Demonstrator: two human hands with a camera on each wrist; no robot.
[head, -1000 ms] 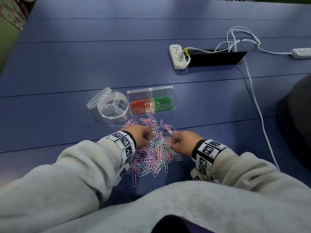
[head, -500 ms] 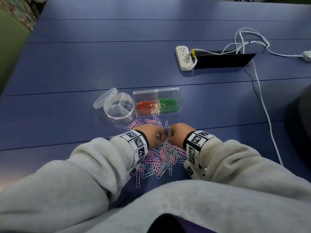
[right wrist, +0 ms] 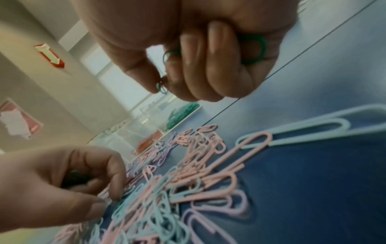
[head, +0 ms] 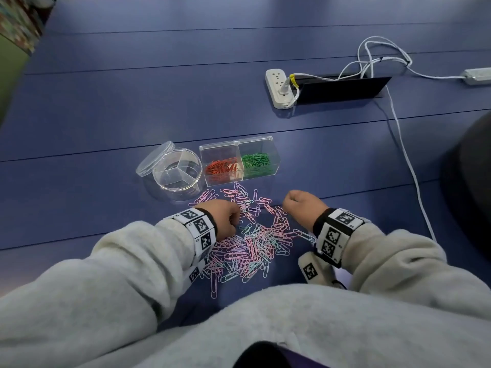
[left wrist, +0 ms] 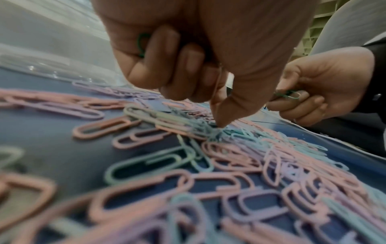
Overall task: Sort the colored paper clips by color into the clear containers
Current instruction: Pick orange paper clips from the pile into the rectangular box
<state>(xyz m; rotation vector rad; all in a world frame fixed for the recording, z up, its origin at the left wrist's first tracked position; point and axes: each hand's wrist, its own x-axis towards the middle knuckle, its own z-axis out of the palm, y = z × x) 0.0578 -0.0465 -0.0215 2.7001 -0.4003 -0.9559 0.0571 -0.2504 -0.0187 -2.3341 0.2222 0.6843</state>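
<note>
A heap of pastel pink, blue and lilac paper clips [head: 252, 243] lies on the blue table. My left hand [head: 227, 217] is on the heap's left side; its curled fingers hold a dark green clip [left wrist: 141, 44] while one fingertip [left wrist: 221, 120] presses into the heap. My right hand [head: 299, 204] is a fist just right of the heap, gripping dark green clips [right wrist: 255, 49]. Beyond the heap stands a clear rectangular box [head: 275, 152] with orange clips [head: 221, 167] on its left and green clips [head: 256, 162] on its right. Beside it stands a clear round divided container [head: 162, 187].
The round container's lid [head: 155, 159] leans against its left side. A white power strip [head: 279, 88], white cables [head: 403, 155] and a black table hatch [head: 342, 87] lie at the far right. A dark rounded object [head: 470, 187] stands at the right edge.
My hands were close together over the far side of the heap; the right hand has since drawn away to the right, still in a fist. The left hand stays on the heap.
</note>
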